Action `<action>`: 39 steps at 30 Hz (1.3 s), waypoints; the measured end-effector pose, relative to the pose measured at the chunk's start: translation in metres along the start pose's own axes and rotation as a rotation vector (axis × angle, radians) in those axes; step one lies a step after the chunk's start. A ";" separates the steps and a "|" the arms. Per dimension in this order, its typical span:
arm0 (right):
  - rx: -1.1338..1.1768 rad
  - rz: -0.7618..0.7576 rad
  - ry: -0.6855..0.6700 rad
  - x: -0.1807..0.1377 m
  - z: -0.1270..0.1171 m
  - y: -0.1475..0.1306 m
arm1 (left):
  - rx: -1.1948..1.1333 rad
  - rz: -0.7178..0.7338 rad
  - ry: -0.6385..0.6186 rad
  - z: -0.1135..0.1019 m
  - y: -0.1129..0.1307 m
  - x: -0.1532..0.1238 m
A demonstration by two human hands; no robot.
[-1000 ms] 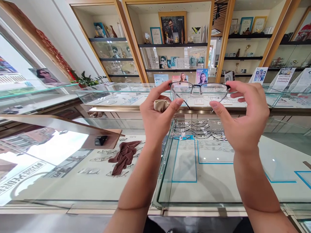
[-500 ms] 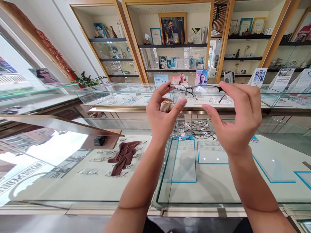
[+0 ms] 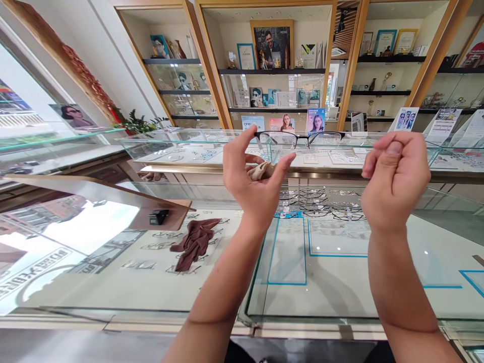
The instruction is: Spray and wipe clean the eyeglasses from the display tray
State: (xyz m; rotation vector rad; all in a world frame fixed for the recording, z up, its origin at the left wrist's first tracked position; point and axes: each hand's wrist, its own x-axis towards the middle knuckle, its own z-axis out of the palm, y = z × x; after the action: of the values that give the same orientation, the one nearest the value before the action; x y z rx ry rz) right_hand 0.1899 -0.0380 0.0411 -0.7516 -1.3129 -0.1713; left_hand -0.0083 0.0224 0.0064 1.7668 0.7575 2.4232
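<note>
I hold a pair of black half-rim glasses (image 3: 300, 138) up in front of me, temples folded. My left hand (image 3: 254, 176) pinches the frame's left lens between thumb and forefinger, and a small beige cloth (image 3: 260, 171) is tucked in its palm. To the right of the frame and apart from it, my right hand (image 3: 395, 176) has its fingers curled in loosely, with nothing visible in them. Below both hands lies a glass display counter (image 3: 340, 282) with rows of glasses (image 3: 317, 201) inside.
A brown cloth (image 3: 194, 242) lies in the left case, near a small black device (image 3: 158, 217) on a wooden ledge. Another glass counter (image 3: 181, 146) with leaflets and stands runs behind. Wooden wall shelves (image 3: 270, 70) hold framed pictures and trophies.
My right hand let go of the frame's right end, drew back to the right and curled shut. The left hand now holds the glasses alone, slightly higher.
</note>
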 end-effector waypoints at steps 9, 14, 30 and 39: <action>-0.076 0.045 -0.130 -0.001 0.002 0.015 | 0.139 0.124 0.101 0.003 0.012 -0.002; -0.071 0.037 -0.138 0.002 0.003 0.018 | 0.126 0.112 0.053 0.001 0.016 0.001; -0.012 0.278 -0.159 0.003 0.001 0.004 | 0.087 0.051 0.016 0.000 0.023 -0.002; 0.002 0.259 -0.191 0.001 0.001 0.008 | 0.241 0.161 0.069 0.002 0.028 -0.006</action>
State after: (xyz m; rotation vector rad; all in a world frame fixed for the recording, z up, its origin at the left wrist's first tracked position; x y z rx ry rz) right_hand 0.1931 -0.0310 0.0387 -0.9463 -1.3803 0.1116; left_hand 0.0025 -0.0030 0.0132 1.9031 0.9892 2.6043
